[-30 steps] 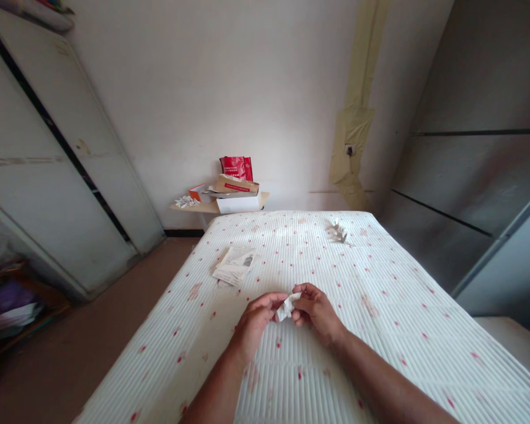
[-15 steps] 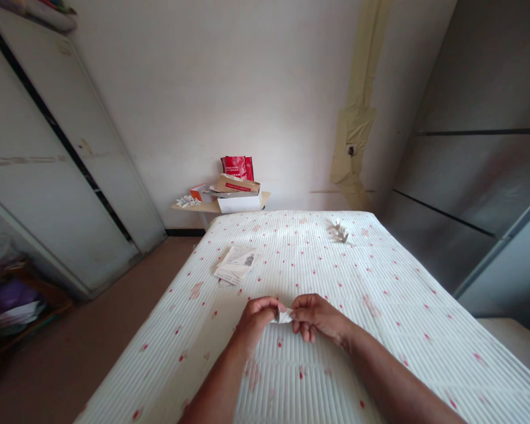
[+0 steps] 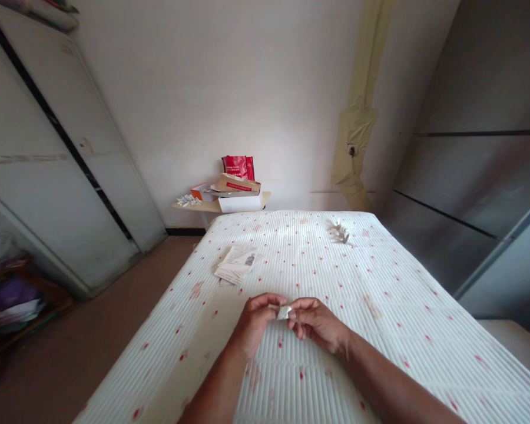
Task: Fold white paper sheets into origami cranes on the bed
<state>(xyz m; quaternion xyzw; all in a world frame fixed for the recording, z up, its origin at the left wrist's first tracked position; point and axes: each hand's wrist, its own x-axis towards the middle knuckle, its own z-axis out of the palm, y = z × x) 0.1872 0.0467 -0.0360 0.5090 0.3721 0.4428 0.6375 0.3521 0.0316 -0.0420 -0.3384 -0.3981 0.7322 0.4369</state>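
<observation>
Between my two hands, above the near middle of the bed, is a small folded piece of printed paper (image 3: 284, 312). My left hand (image 3: 258, 320) pinches its left side with thumb and fingertips. From the other side my right hand (image 3: 315, 321) grips the paper's right edge, its lower fingers curled under. Beyond my left hand lies a short stack of printed paper sheets (image 3: 237, 264); the top one carries a dark picture. Several small folded paper pieces (image 3: 339, 231) lie in a cluster toward the bed's far right.
The bed (image 3: 300, 259) has a white ribbed cover with red dots. Behind its far left corner, a small table (image 3: 209, 206) bears a white box (image 3: 241, 204), a red bag (image 3: 238, 167) and white folded pieces (image 3: 188, 201). Cabinets (image 3: 468, 176) stand to the right, a wardrobe (image 3: 83, 165) to the left.
The folded paper has turned slightly and looks more compact. My right hand has shifted a little left, and its fingers are curled closer in.
</observation>
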